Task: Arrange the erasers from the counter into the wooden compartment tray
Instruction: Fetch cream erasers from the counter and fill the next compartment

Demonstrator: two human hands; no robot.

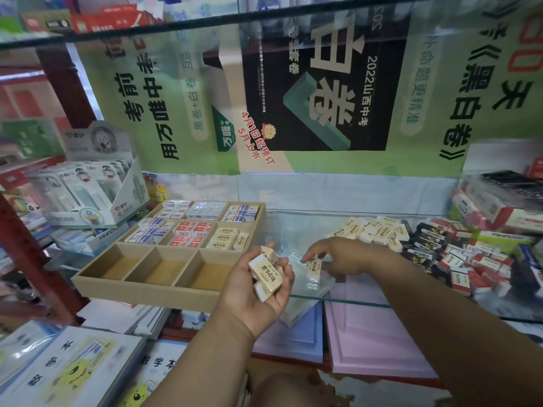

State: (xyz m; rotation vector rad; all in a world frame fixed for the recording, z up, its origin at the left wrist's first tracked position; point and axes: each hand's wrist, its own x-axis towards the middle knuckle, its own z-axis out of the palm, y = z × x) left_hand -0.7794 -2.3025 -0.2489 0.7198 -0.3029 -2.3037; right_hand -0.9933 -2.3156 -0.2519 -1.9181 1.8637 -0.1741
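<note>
While left hand [266, 284] cups cream erasers [264, 273], right hand [338, 257] pinches one eraser [313, 264], tray [141, 284] left.

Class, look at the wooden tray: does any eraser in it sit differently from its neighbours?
Yes. In the wooden tray, middle row, right compartment, one cream eraser is turned crosswise to the other cream erasers stacked beside it.
</note>
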